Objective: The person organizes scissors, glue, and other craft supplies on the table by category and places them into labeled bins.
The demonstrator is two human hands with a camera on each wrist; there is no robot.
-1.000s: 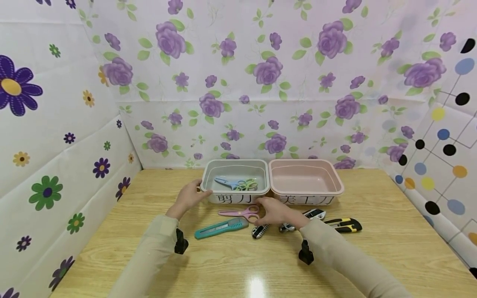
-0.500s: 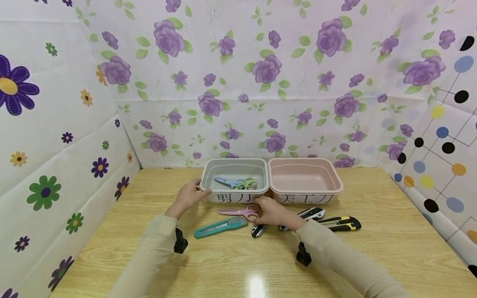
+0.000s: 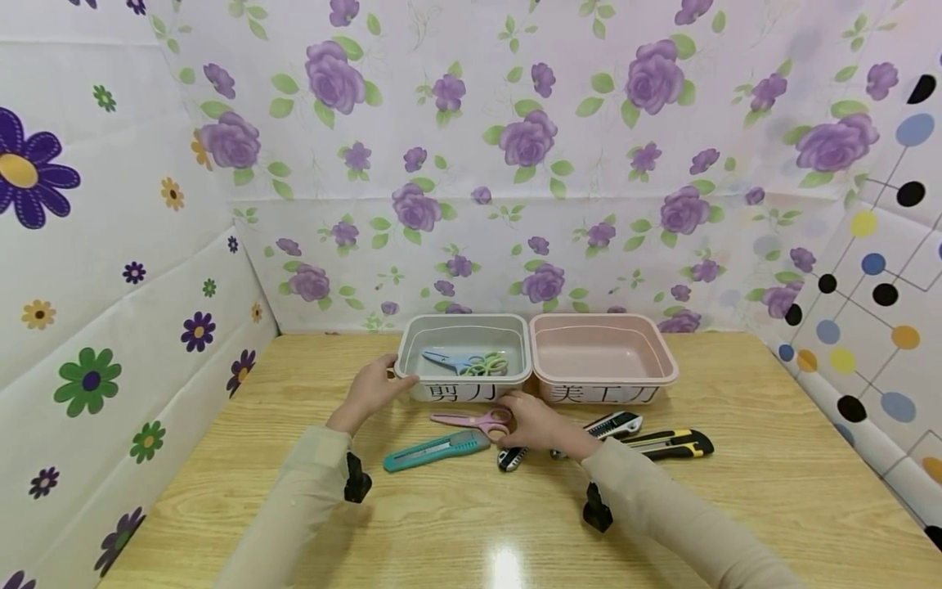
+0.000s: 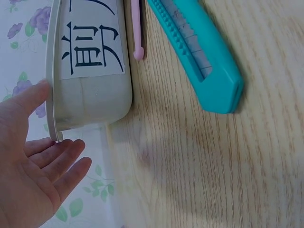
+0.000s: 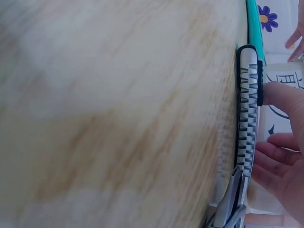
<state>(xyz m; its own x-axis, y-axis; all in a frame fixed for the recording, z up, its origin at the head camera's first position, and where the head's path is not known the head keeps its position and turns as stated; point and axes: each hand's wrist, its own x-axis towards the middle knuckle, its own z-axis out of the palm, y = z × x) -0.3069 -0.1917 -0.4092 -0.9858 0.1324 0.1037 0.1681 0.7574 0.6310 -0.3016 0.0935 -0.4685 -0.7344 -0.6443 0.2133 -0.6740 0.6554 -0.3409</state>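
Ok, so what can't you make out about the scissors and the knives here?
Head view: whether the right hand grips the pink scissors; the hand itself hides any contact.
Head view: far end of the silver knife nearest the scissors, behind the right hand.
Head view: left end of the black-and-yellow knife, behind the sleeve.
Left wrist view: far end of the teal knife, cut off by the top edge.
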